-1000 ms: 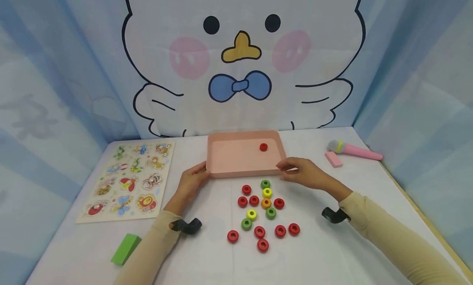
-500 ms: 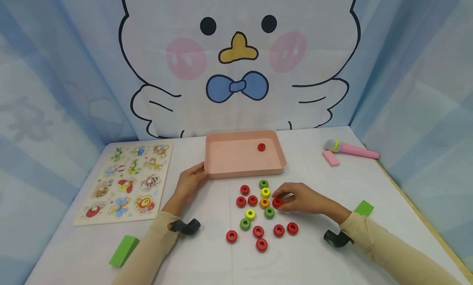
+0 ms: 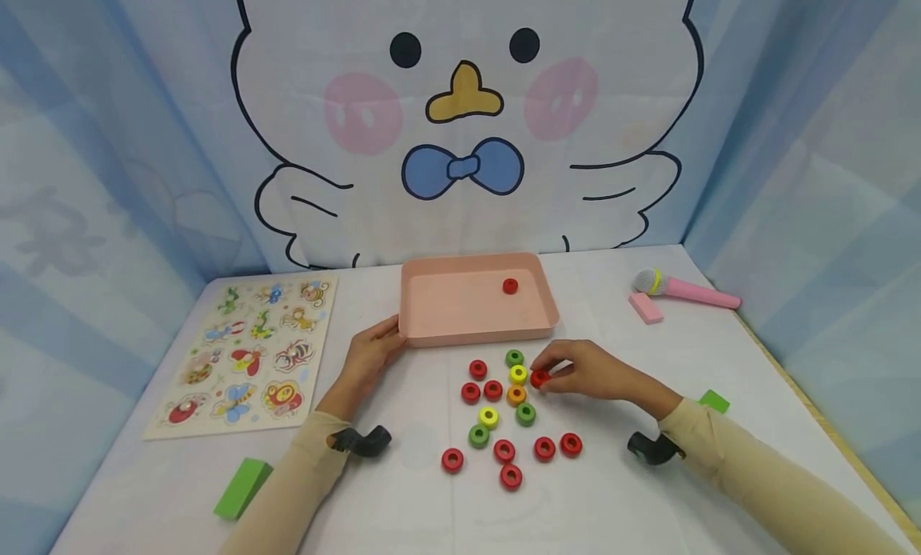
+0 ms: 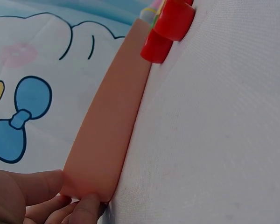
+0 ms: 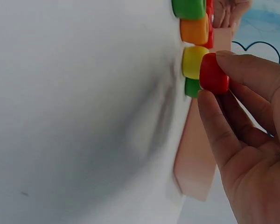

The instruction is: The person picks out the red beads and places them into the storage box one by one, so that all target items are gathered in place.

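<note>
Red ring point(image 3: 540, 377) pinched in my right hand point(image 3: 586, 371).
My left hand point(image 3: 370, 353) grips pink tray point(image 3: 475, 333) corner.

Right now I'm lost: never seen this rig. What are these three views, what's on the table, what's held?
No machine here: a person works with two bare hands, wearing three cameras. The wide picture comes from the head camera, looking forward and down. The two close-ups come from cameras on each wrist, so they look tilted.

On the white table lie a pink tray with one red ring in it, a cluster of red, green, yellow and orange rings, an insect puzzle board, a green block, and a pink toy microphone.

The left hand holds the tray's near left corner. The right hand pinches a red ring between its fingers, beside a yellow ring.
</note>
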A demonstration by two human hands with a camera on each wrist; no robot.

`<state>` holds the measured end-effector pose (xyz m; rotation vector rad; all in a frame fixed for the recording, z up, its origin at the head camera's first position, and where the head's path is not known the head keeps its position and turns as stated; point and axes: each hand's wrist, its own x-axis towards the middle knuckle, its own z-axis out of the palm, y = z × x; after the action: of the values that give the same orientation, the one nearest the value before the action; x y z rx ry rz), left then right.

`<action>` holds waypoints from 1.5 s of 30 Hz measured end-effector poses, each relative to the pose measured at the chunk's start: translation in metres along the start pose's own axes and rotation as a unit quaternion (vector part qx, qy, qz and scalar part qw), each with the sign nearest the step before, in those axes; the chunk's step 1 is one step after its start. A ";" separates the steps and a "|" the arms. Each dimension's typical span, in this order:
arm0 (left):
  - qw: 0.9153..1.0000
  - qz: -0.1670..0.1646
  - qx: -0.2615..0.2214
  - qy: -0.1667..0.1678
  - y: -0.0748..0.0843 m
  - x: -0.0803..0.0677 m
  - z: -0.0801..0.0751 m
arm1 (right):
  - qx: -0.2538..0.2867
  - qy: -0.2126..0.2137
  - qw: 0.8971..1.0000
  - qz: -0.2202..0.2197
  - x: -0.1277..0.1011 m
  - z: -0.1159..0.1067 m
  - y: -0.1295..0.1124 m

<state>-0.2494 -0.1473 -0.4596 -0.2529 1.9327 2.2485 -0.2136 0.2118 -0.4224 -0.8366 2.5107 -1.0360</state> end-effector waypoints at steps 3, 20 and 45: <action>1.000 0.002 -0.004 0.001 0.000 0.000 0.000 | -0.015 0.011 1.000 -0.003 0.007 -0.007 -0.003; 1.000 0.005 -0.007 -0.001 -0.002 0.000 -0.004 | -0.071 0.056 0.995 0.049 0.084 -0.040 -0.002; 1.000 0.018 -0.012 -0.008 -0.002 0.001 -0.003 | -0.089 0.044 0.984 0.146 0.129 -0.040 0.020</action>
<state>-0.2497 -0.1495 -0.4623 -0.2027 1.9181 2.2909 -0.3420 0.1659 -0.4152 -0.4530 2.7263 -0.7765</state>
